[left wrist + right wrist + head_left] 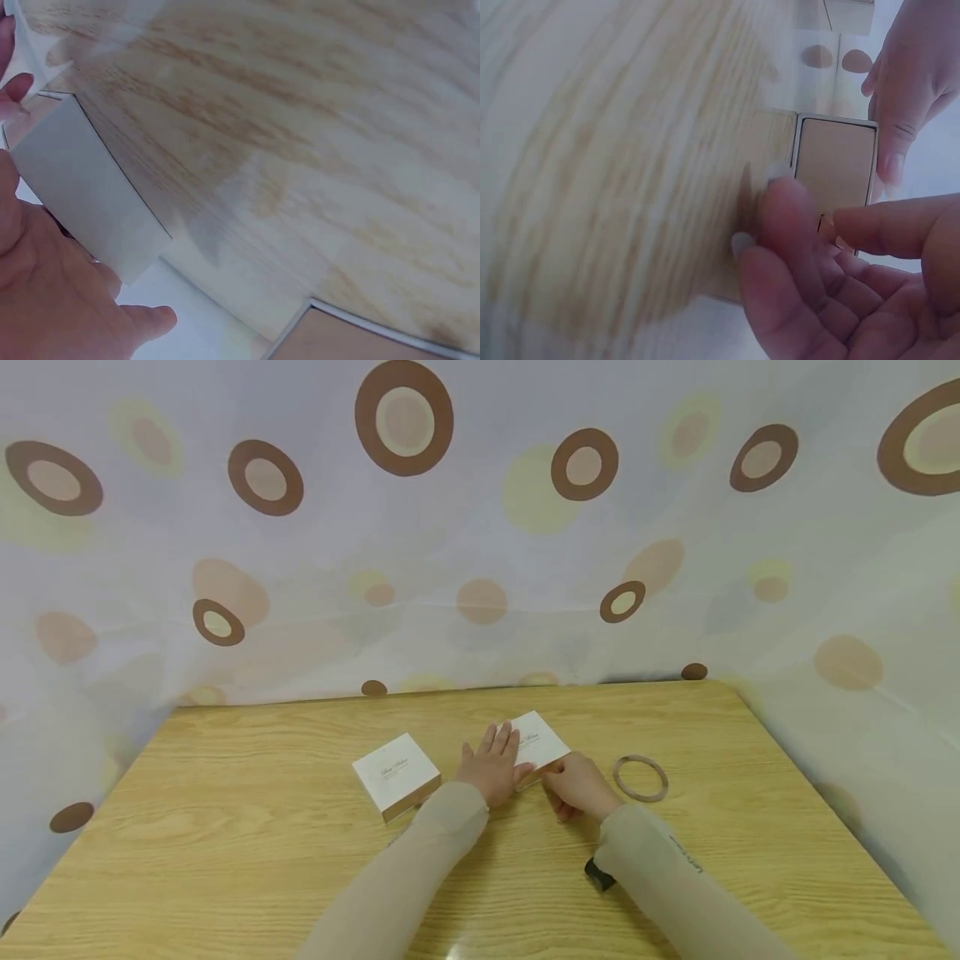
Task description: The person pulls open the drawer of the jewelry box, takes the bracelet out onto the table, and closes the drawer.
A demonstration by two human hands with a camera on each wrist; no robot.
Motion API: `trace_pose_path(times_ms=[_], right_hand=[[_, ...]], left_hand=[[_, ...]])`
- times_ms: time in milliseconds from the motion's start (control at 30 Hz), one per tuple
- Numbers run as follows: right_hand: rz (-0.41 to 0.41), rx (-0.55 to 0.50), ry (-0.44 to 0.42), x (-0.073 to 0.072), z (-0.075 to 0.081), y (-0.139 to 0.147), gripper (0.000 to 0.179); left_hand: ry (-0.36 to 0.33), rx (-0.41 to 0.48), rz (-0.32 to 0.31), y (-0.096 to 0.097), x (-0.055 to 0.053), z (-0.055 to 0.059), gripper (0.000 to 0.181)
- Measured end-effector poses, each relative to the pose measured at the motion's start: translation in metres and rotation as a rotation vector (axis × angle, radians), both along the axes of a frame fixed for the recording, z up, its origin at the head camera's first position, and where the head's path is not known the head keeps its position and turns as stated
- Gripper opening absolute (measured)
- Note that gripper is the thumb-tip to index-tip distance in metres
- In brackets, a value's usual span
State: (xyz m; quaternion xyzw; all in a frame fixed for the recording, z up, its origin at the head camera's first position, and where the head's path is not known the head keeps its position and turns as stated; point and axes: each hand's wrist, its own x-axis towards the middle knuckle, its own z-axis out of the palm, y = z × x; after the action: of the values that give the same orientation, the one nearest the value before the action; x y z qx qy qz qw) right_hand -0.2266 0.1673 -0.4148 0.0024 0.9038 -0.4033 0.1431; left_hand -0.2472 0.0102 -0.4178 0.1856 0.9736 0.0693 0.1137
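Observation:
A white box (546, 740) with printed lettering lies near the middle of the table. My left hand (489, 774) rests on its top from the left, fingers stretched out and thumb at the near edge. At the near end is my right hand (577, 785), fingers bent. In the right wrist view, its thumb and a finger pinch a small tab (826, 227) on the box's brown end panel (835, 157), which sits inside a pale frame. The left wrist view shows the box's white side (94, 191) beside my left hand.
A second white box (396, 777) with similar lettering lies to the left. Right of my right hand is a pale ring-shaped bangle (641, 778). The wooden table (247, 860) meets a patterned cloth (322, 568) at the back and sides.

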Motion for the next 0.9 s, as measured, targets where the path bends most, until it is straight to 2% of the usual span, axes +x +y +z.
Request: trace_pose_path(times_ms=[333, 633, 900], right_hand=[[-0.015, -0.005, -0.004, -0.0019, -0.0015, 0.0002, 0.032], [-0.02, -0.028, 0.011, 0.0026, -0.0014, 0.0026, 0.032], [-0.009, 0.003, 0.035, 0.0057, -0.0047, 0.0051, 0.032]], left_hand=[[-0.01, 0.007, 0.0, -0.0011, 0.0036, 0.0047, 0.065], [-0.001, 0.008, 0.013, -0.0003, 0.0067, 0.008, 0.061], [0.011, -0.006, 0.005, -0.0003, 0.0076, 0.0097, 0.061]])
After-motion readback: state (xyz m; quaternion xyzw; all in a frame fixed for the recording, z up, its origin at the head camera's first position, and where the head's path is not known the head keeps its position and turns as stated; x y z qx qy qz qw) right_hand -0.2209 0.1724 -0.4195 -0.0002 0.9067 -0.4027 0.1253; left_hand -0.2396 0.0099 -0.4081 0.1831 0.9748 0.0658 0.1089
